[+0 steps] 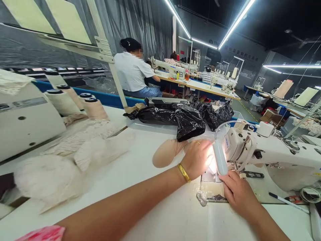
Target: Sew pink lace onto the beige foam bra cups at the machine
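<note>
A white sewing machine (276,147) stands at the right, its slim lamp (220,157) shining on the needle area. My left hand (199,159), with a gold bangle at the wrist, is left of the lamp, fingers bent down in the glare; what they hold is hidden. Beside the needle plate, below the lamp, lies my right hand (237,190), its fingers pointing forward-left and partly apart, with nothing visible in it. A beige cup-shaped piece (164,154) rests on the table left of my left hand.
Black plastic bags (175,117) lie behind the hands. Cream lace pieces (57,174) and thread cones (94,107) are at the left. Small scissors (253,174) and a pen (288,202) lie at the right. A person (134,70) sits further back.
</note>
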{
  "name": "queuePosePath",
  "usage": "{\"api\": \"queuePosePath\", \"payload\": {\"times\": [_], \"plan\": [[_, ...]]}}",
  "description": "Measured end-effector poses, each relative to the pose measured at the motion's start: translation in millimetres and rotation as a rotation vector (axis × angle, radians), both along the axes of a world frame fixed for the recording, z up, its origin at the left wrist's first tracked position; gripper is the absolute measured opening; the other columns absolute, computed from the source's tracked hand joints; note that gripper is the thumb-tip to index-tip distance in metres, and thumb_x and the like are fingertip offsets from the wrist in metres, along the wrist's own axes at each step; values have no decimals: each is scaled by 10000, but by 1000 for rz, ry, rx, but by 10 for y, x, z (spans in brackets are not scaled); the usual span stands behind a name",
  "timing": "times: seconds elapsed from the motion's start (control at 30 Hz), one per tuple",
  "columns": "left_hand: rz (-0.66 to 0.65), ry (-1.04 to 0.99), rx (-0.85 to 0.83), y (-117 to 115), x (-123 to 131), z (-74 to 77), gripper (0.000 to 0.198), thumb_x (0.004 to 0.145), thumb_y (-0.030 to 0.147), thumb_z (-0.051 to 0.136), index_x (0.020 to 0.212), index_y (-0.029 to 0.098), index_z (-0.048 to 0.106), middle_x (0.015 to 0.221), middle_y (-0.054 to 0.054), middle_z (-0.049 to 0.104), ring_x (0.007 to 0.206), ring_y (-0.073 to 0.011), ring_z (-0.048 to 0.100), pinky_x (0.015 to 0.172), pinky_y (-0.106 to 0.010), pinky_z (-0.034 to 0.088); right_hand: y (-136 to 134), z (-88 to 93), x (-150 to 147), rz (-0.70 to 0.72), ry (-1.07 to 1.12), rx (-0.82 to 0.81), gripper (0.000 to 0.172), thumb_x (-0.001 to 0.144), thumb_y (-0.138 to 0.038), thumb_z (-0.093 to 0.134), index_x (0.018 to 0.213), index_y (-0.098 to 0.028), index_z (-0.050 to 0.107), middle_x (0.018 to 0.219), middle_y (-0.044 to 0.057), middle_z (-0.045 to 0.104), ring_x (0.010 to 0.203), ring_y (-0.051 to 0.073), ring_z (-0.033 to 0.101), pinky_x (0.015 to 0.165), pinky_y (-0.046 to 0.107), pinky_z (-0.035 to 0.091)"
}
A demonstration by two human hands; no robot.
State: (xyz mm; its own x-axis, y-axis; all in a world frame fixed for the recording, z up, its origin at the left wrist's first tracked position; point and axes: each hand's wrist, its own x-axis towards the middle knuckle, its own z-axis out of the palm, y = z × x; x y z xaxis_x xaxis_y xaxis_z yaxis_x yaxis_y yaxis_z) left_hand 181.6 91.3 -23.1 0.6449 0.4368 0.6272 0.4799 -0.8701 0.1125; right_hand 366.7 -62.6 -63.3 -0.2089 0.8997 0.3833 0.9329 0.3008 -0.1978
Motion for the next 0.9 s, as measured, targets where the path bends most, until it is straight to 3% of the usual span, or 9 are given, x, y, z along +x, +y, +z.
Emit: {"api": "queuePosePath", "payload": {"times": [0.07,0.23,0.3,0.4,0.47,0.53,0.6,0.67,0.9], "plan": [[106,-106,-87,138,76,69,199,887,204,595,1043,142,702,1126,-158,690,1007,-330,631,846,-448,463,3,-10,5,5,1,5,338,953,-78,446,1203,-220,626,994,78,672,892,256,652,684,365,537],[136,-272,-289,478,154,270,276,916,279,573,665,194,649,623,4,658,585,-177,623,566,-280,459,4,-34,20,6,14,3,323,951,-73,464,1194,-227,611,1028,75,668,903,253,647,709,367,529],[175,-388,-289,508,36,393,266,942,293,512,733,194,644,690,-2,693,646,-176,655,600,-276,494,4,-38,21,13,18,12,315,946,-70,466,1177,-229,609,1044,77,669,904,254,641,705,366,517],[205,-525,-192,383,-248,472,170,922,276,508,799,202,600,959,-46,741,912,-203,686,848,-329,534,9,-32,9,12,5,21,292,941,-74,471,1147,-227,610,1035,80,665,869,245,626,676,350,490],[81,-424,-50,205,-407,363,148,899,229,538,755,211,562,989,-43,732,958,-207,668,931,-357,509,16,-22,-5,3,-5,15,289,937,-70,465,1131,-227,609,1013,74,660,830,233,613,655,340,467],[-104,-96,53,-4,-479,141,163,886,129,502,763,213,568,854,-32,698,829,-209,641,816,-352,516,25,-11,-19,-1,-14,21,292,931,-60,453,1115,-227,606,988,66,653,800,225,599,640,335,444],[-258,268,32,-194,-455,-98,201,821,32,503,740,212,537,770,-14,654,713,-197,598,688,-321,496,33,-2,-28,2,-28,46,296,926,-52,439,1101,-226,603,960,59,641,766,217,580,620,330,419],[-328,407,-14,-329,-365,-252,208,759,-1,568,765,206,546,831,-11,676,745,-192,620,674,-295,496,38,4,-30,9,-41,79,293,926,-51,432,1092,-226,597,934,53,628,732,208,553,601,323,396],[-269,417,-87,-464,-94,-229,190,821,24,638,906,187,593,939,-58,685,895,-232,668,784,-312,527,27,13,-12,10,-20,44,325,933,-45,421,1124,-246,590,935,34,611,651,180,507,589,310,394]]}}
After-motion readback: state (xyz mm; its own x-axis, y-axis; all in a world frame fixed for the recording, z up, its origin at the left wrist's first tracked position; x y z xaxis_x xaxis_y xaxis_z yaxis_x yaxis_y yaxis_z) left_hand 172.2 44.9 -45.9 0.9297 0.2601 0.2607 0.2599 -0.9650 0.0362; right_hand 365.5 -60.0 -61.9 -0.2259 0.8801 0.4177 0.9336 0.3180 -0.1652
